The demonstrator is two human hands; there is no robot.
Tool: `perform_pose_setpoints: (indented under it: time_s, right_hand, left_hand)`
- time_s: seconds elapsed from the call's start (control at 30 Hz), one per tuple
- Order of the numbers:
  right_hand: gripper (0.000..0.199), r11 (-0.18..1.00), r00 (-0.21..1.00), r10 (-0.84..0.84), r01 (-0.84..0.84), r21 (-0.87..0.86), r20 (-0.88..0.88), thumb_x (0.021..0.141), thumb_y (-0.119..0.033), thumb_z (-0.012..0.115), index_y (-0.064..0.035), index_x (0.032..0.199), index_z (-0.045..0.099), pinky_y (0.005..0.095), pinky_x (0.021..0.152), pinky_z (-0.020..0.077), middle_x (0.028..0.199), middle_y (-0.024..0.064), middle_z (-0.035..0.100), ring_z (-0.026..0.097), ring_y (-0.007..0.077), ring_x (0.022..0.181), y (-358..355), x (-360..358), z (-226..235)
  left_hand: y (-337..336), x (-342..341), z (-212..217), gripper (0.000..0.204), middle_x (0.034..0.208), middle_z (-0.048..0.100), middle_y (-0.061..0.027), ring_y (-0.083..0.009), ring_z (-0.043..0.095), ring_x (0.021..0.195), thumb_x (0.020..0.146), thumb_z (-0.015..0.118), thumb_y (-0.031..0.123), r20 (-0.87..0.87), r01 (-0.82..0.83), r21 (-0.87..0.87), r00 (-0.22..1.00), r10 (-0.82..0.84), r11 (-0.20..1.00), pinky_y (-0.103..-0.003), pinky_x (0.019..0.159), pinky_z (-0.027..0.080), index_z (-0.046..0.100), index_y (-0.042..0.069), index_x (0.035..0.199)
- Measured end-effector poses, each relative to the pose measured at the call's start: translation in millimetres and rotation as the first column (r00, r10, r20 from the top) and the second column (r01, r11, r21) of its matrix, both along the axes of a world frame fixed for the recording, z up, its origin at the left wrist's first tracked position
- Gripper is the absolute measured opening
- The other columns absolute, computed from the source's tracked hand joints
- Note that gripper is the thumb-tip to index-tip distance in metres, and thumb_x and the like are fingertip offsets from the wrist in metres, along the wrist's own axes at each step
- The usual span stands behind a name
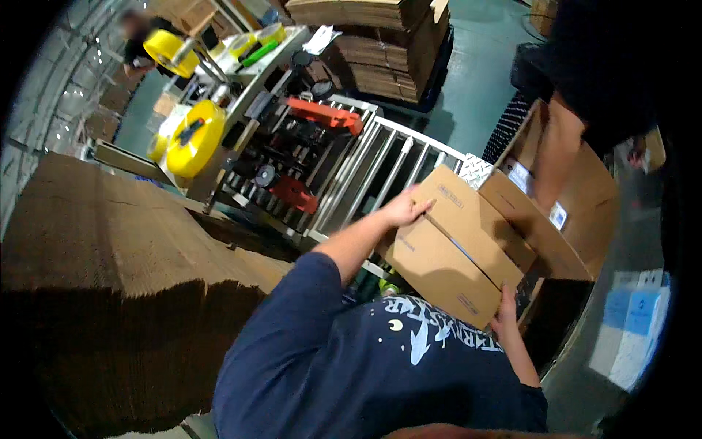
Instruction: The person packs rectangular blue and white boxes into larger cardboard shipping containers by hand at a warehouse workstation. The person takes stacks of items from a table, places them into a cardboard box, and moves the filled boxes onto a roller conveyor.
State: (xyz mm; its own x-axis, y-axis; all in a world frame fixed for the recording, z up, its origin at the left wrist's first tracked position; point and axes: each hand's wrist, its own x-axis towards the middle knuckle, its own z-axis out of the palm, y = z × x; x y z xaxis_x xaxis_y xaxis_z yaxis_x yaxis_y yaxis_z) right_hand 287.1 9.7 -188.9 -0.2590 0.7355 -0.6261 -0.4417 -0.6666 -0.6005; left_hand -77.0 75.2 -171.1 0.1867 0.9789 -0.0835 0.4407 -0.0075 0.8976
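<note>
A brown cardboard box (446, 274) is held in front of my chest, tilted, its two flaps meeting along a narrow slit. My left hand (404, 208) grips the far left corner, thumb on top of the cardboard. At the near right corner my right hand (504, 309) is closed on the box edge; its fingers are partly hidden. Just beyond the box, on the right, stands a larger open carton (599, 212). A co-worker's arm (559, 146) reaches down into that carton, beside small white-labelled items; that person's hand is blurred.
A roller conveyor (384, 164) leads left to a taping machine with red guides (325, 115) and yellow tape rolls (196, 139). Stacks of flat cardboard stand at the far side (380, 62) and near left (110, 249). Blue-and-white packages (632, 322) lie right. Another person (146, 36) is far left.
</note>
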Motion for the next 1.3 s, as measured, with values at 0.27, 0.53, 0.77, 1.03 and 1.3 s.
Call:
perform_pose_setpoints:
  time_s: [0.27,0.53,0.77,1.03,1.3]
  right_hand:
    - [0.045,0.938,0.919,0.283,-0.325,-0.122,-0.274,0.091,-0.029,0.047,-0.0151,0.131,0.032,0.0400,0.093,0.0416,0.125,0.0071,0.046,0.048,0.0240,0.112,68,-179,-10]
    - [0.049,0.853,0.840,0.516,-0.522,0.008,-0.167,0.091,-0.033,0.046,-0.0110,0.131,0.030,0.0453,0.094,0.0394,0.127,0.0084,0.045,0.047,0.0260,0.113,133,-367,-1]
    - [0.073,0.828,0.828,0.557,-0.559,0.042,0.063,0.086,-0.041,0.053,-0.0280,0.139,0.004,0.0587,0.083,0.0401,0.139,0.0092,0.025,0.037,0.0318,0.120,138,-450,15]
    - [0.038,0.336,0.402,0.840,-0.913,0.232,0.364,0.090,-0.042,0.043,-0.0138,0.112,0.056,0.0305,0.072,0.0451,0.090,0.0053,0.061,0.055,0.0175,0.076,83,-348,-98]
    - [0.038,-0.249,-0.476,0.468,-0.879,-0.406,0.745,0.074,-0.030,0.058,-0.0093,0.107,0.061,0.0382,0.083,0.0459,0.103,0.0136,0.061,0.057,0.0317,0.096,-3,-58,-192]
  left_hand:
    - [35,-141,47,0.073,0.137,0.029,-0.0200,-0.0361,0.026,0.127,0.076,0.059,0.043,-0.719,-0.346,0.342,0.502,0.480,0.874,-0.054,0.101,0.023,0.032,0.004,0.131]
    - [22,-244,41,0.057,0.139,0.028,-0.0186,-0.0355,0.023,0.130,0.085,0.042,0.042,-0.795,-0.170,0.286,0.507,0.332,0.943,-0.048,0.105,0.017,0.037,0.007,0.131]
    - [29,-303,43,0.057,0.139,0.027,-0.0201,-0.0354,0.028,0.127,0.085,0.046,0.036,-0.670,-0.373,0.193,0.626,0.400,0.907,-0.044,0.102,0.028,0.036,0.002,0.130]
    - [12,-250,43,0.074,0.144,0.017,-0.0161,-0.0311,0.015,0.133,0.076,0.059,0.033,-0.883,-0.196,0.067,0.445,0.150,0.978,-0.049,0.106,0.016,0.023,0.011,0.137]
    - [8,-272,17,0.063,0.140,0.025,-0.0179,-0.0311,0.029,0.127,0.081,0.050,0.017,-0.888,-0.616,0.202,0.213,0.408,0.761,-0.046,0.102,0.026,0.022,0.003,0.135]
